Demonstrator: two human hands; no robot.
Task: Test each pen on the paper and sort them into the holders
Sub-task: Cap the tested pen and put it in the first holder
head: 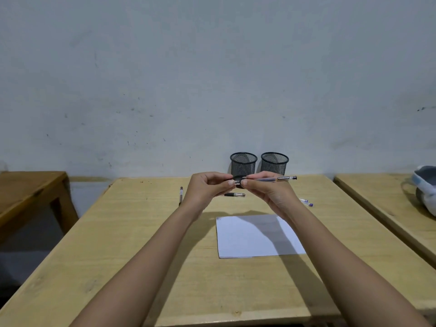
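Both hands are raised above the wooden table (141, 244), meeting in front of two black mesh holders (243, 164) (274, 162) at the back. My right hand (266, 192) pinches a clear pen (276, 178) whose barrel points right. My left hand (207, 187) pinches the pen's dark cap end (237, 180). A white sheet of paper (254, 237) lies below my right forearm. Loose pens lie on the table: one (181, 194) left of my left hand, one (234, 195) between the hands, and two (306, 202) to the right.
A darker wooden table (30, 192) stands at the left. Another light table (389, 204) stands at the right, with a grey and white object (424, 192) on it. A grey wall rises right behind the holders.
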